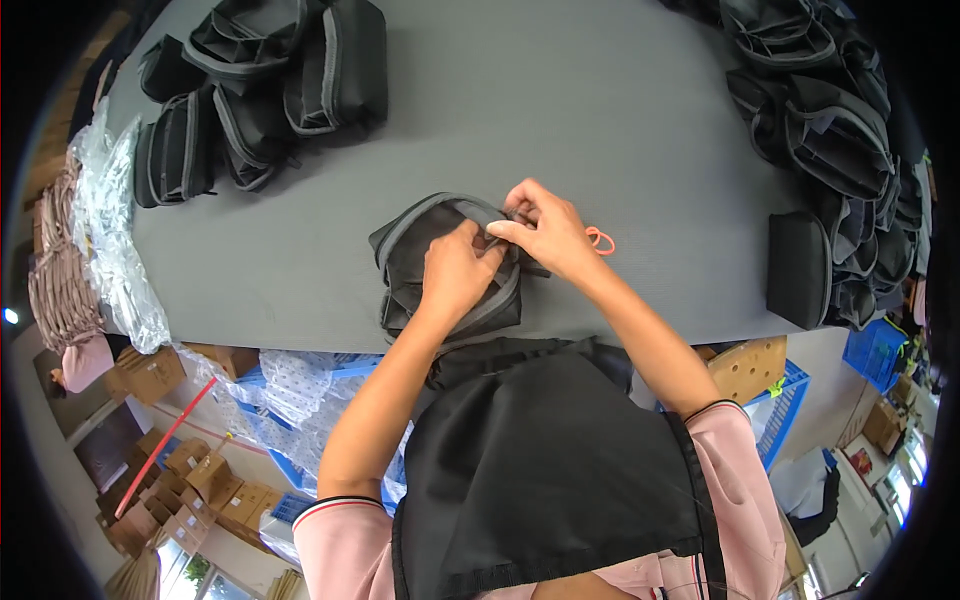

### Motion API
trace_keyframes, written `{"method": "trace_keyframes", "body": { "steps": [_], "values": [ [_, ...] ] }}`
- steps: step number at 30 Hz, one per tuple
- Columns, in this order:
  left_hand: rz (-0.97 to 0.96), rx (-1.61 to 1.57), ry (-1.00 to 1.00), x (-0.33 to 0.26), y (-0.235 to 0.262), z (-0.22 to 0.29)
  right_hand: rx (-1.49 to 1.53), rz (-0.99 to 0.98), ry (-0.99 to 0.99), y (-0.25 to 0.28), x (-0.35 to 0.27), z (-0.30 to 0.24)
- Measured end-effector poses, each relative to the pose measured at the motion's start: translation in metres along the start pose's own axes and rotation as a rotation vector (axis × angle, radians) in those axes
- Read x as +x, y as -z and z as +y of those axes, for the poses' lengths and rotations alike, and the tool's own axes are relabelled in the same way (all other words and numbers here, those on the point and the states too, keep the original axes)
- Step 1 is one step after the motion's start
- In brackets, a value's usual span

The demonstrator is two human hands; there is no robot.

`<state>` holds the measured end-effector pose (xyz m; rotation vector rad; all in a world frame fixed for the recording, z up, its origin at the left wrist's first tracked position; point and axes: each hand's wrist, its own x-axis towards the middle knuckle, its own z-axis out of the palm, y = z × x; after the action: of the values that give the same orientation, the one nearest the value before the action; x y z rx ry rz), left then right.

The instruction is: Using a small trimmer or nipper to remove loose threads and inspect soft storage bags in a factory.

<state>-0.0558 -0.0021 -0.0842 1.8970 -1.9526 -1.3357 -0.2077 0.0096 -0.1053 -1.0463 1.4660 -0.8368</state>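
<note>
An open black zip pouch (400, 235) with grey-edged trim sits on the grey table in front of me, its inside showing. My left hand (460, 270) reaches over the opening with bent fingers, gripping the pouch's inner side near its right edge. At the upper right corner of the rim, my right hand (543, 228) pinches the trim between thumb and curled fingers. The two hands are close together, and their fingertips partly hide what they hold. Just beyond my right wrist, an orange-red loop of cord (600, 240) lies on the table.
Several black pouches (345, 75) stand at the far left of the grey table (560, 110); more black pouches (840, 140) are heaped along its right side. Clear plastic bags (125, 240) hang at the left edge. Below are blue crates (785, 410) and cardboard boxes (210, 475).
</note>
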Motion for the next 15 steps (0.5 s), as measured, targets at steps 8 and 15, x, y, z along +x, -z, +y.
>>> {"method": "trace_keyframes", "body": {
  "steps": [8, 15],
  "values": [
    [0.021, 0.119, 0.086, -0.02, 0.016, -0.005, 0.291, -0.218, 0.003, -0.023, 0.005, 0.012],
    [0.063, 0.119, 0.025, -0.031, 0.01, -0.004, -0.083, -0.052, 0.182, -0.038, 0.0, 0.005]
  ]
}}
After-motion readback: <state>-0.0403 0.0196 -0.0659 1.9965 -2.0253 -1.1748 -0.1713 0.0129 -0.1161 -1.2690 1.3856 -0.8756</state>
